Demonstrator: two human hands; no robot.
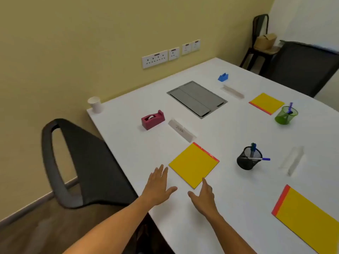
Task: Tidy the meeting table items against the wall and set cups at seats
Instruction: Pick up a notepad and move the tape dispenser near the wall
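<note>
A white paper cup (95, 104) stands at the table's far left corner by the wall. A yellow notepad (193, 165) with a red edge lies just beyond my hands. My left hand (157, 187) hovers open to the left of its near corner; my right hand (204, 196) is open beside that corner, a fingertip at its edge. A red tape dispenser (152, 120) and a white name card (181, 132) sit further out. A black mesh pen cup (249, 158) holds pens to the right.
White table (132, 143) with a grey cable hatch (197, 99), a blue holder (223, 77), two more yellow notepads (266, 103) (310, 219), a green pen cup (286, 115) and clear name stands (293, 161). Black chairs stand at left (77, 162) and far right (302, 68).
</note>
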